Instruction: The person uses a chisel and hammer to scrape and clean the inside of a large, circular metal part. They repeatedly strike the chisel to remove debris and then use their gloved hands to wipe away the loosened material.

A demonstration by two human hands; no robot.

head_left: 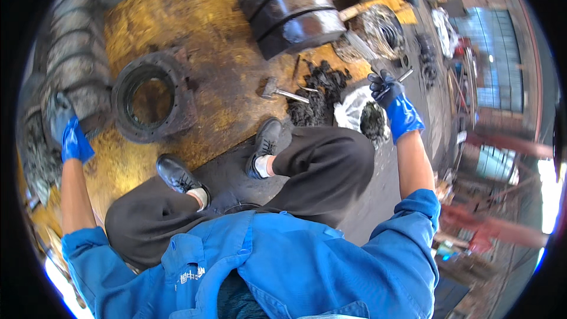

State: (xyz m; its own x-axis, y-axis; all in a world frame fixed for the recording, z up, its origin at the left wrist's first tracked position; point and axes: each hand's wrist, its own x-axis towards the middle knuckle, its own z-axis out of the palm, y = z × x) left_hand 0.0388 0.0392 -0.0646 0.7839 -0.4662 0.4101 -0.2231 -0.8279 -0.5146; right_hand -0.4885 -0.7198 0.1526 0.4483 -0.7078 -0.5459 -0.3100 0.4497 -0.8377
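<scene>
Blue-cuffed, the left hand [61, 116] is touching the ribbed cylinder [78, 38] just left of the ring [179, 93], its grip I can't tell. Well right of the ring, the farther right hand [387, 90] is clutching a rod [406, 75], its long axis slanting outward.

The left hand [61, 115] wears a grey glove with a bright blue cuff; the right hand [387, 91] shows a glove blackened over the fingers, its cuff the same glossy blue. A rod [405, 75] is silvery grey. The ring [123, 105] is dark brown; the ridged cylinder [77, 41] is dull grey with darker stripes; the large cylinder [283, 6] is near-black, with black bands and silvery sheen. Brown stains blotch the yellow platform [201, 6]. The clumps [325, 82] are black, the bag [348, 115] white, the hammer [286, 93] grey, the jacket [295, 260] blue.
</scene>
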